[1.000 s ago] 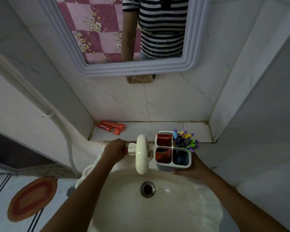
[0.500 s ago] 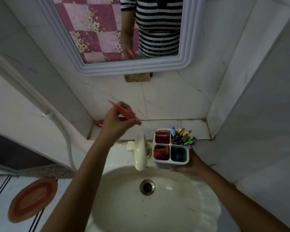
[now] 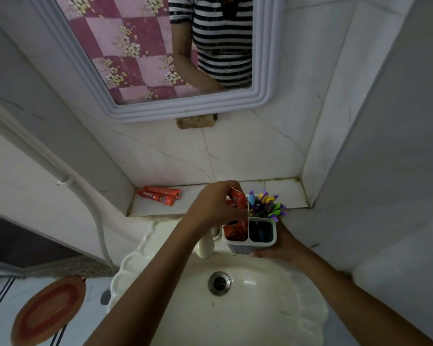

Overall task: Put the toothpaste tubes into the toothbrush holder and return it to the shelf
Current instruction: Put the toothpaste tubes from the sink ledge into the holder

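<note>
So holder's out over the sink [image 3: 235, 308], not on the shelf [image 3: 273, 196]: any fumble drops stuff into the basin. Right hand [image 3: 280, 243] wraps the toothbrush holder [image 3: 250, 238] from below, one-handed, so a hard push could tip it. Left hand [image 3: 215, 206], fingers pinched shut on a red toothpaste tube [image 3: 238, 199], feeding it into a left compartment already holding tubes, could jam. Two more tubes [image 3: 160, 194] lie on the shelf's left end
</note>
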Tool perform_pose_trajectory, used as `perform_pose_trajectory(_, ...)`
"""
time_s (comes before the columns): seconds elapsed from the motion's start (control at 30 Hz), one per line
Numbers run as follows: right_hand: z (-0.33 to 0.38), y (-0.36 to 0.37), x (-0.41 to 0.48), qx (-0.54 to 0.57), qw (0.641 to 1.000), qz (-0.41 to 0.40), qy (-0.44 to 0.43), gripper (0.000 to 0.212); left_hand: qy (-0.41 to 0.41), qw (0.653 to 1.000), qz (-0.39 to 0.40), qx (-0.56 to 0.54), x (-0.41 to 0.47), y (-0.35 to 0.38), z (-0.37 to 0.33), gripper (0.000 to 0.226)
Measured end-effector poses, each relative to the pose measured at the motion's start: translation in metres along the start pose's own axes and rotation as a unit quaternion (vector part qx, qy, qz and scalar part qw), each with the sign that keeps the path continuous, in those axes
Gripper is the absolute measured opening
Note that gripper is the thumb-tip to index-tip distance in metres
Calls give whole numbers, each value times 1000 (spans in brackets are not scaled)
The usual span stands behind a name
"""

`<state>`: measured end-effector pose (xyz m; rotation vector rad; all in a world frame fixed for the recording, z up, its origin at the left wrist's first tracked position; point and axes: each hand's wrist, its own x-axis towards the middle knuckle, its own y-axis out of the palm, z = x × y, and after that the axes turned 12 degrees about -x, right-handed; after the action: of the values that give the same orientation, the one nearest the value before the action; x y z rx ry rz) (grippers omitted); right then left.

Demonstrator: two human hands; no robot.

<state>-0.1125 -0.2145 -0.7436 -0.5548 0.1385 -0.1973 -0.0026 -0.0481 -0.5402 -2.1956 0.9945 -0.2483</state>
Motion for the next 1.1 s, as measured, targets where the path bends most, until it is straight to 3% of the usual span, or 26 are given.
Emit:
perform_pose_trajectory(0.3, -1, 0, 0, 6, 1000, -3, 0, 105, 17, 981, 57, 186, 8, 2, 4, 32)
perform_pose_trajectory(0.4, 0, -1, 0, 1, 1000, -6, 1, 101, 22, 979, 122, 159, 10, -3, 1, 27)
perform_pose_trajectory(0.53, 4, -2, -1, 6, 1000, -6, -1, 94, 60, 986, 78, 134, 8, -10, 4, 14)
perform_pose_trajectory(0.63, 6, -2, -2, 17, 1000, -2, 2, 101, 78, 984, 47, 150, 7, -4, 11, 13)
perform_pose_trajectory(0.73, 8, -3, -3, 23, 1000, 5, 4, 101, 84, 982, 52, 162, 7, 1, 19, 17)
perform_pose_trajectory(0.8, 10, -3, -4, 29, 1000, 6, 3, 101, 94, 987, 63, 113, 6, -2, 21, 17)
perform_pose_trajectory(0.87, 12, -3, -5, 38, 999, 10, 6, 104, 96, 994, 32, 41, 7, -14, 26, 16)
perform_pose_trajectory(0.97, 14, -3, -6, 60, 998, 12, 12, 116, 65, 993, -97, -2, 14, -41, 57, 19)
perform_pose_trajectory(1.03, 14, -3, -6, 69, 997, 9, 14, 120, 0, 986, -166, 22, 21, -57, 91, 23)
perform_pose_trajectory(1.1, 13, -3, -7, 69, 997, 12, 15, 118, -65, 978, -173, 94, 26, -64, 131, 27)
